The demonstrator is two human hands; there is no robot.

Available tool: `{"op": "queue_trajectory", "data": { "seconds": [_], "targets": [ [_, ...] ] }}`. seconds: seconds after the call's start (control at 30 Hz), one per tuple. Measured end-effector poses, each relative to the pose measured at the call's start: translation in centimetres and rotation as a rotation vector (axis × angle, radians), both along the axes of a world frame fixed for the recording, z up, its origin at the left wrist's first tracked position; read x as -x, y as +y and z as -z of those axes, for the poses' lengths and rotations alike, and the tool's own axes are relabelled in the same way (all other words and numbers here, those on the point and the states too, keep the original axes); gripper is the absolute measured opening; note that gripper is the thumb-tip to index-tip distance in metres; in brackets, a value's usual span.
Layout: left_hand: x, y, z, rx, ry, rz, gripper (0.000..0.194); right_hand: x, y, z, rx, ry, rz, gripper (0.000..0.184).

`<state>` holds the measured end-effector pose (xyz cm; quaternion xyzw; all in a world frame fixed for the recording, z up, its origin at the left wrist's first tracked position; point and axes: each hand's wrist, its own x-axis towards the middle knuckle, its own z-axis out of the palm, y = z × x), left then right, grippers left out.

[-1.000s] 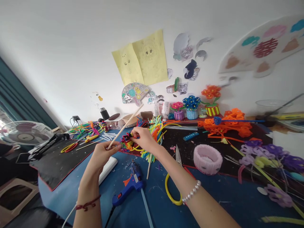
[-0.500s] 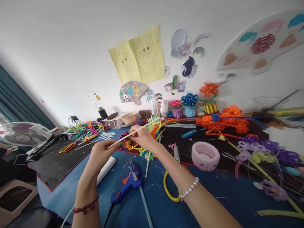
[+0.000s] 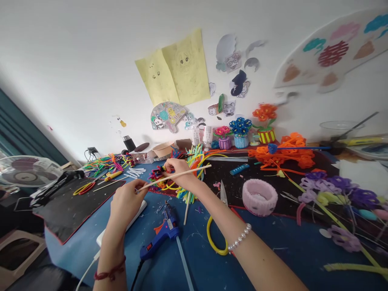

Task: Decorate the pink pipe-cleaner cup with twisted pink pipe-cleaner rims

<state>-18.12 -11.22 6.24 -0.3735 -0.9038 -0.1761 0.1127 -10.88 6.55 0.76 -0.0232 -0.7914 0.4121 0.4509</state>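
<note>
My left hand (image 3: 125,204) pinches one end of a thin, pale straight stick (image 3: 196,169), which slants up to the right and passes over the back of my right hand (image 3: 179,170). The fingers of my right hand are bent together at a heap of coloured pipe cleaners (image 3: 196,155); what they grip, if anything, is hidden. Below both hands lies a blue hot glue gun (image 3: 168,230) with a glue stick out of its rear. Scissors (image 3: 216,244) with a yellow handle loop are partly under my right forearm.
A fuzzy pink round container (image 3: 260,198) stands right of the scissors. Purple pipe-cleaner flowers (image 3: 342,238) and an orange pile (image 3: 294,151) lie further right. Small potted flowers (image 3: 241,131) line the wall. Left are more scissors (image 3: 84,188) and a white power strip (image 3: 136,216).
The stick has tilted flatter, its far end dropping over my right hand. My right hand has shifted slightly on the heap, and the view has turned a little.
</note>
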Motion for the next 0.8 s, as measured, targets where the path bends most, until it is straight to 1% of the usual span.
{"op": "queue_trajectory", "data": {
  "seconds": [0.2,0.43,0.5,0.6,0.67,0.73,0.8],
  "targets": [
    [-0.8,0.2,-0.5,0.001,0.095,-0.094,0.027,0.2,-0.3,0.0,-0.002,-0.003,0.018,0.026],
    [-1.2,-0.1,-1.3,-0.033,0.122,-0.116,0.024,0.1,-1.2,-0.3,-0.057,-0.002,0.004,0.029],
    [-1.5,-0.4,-1.7,-0.073,0.115,-0.137,0.021,0.2,-1.4,-0.3,-0.072,-0.006,0.004,0.031],
    [-2.4,-1.2,-2.6,-0.190,0.108,-0.186,0.021,0.3,-1.4,-0.2,-0.081,-0.009,0.020,0.032],
    [-3.1,-1.9,-3.3,-0.261,0.116,-0.244,0.023,0.4,-1.5,-0.1,-0.080,-0.017,0.035,0.031],
    [-3.6,-2.9,-4.0,-0.292,0.139,-0.351,0.024,0.3,-1.8,-0.1,-0.083,-0.033,0.045,0.032],
    [-3.4,-4.2,-4.4,-0.297,0.188,-0.458,0.025,0.2,-2.1,-0.1,-0.088,-0.049,0.055,0.032]
  ]
}}
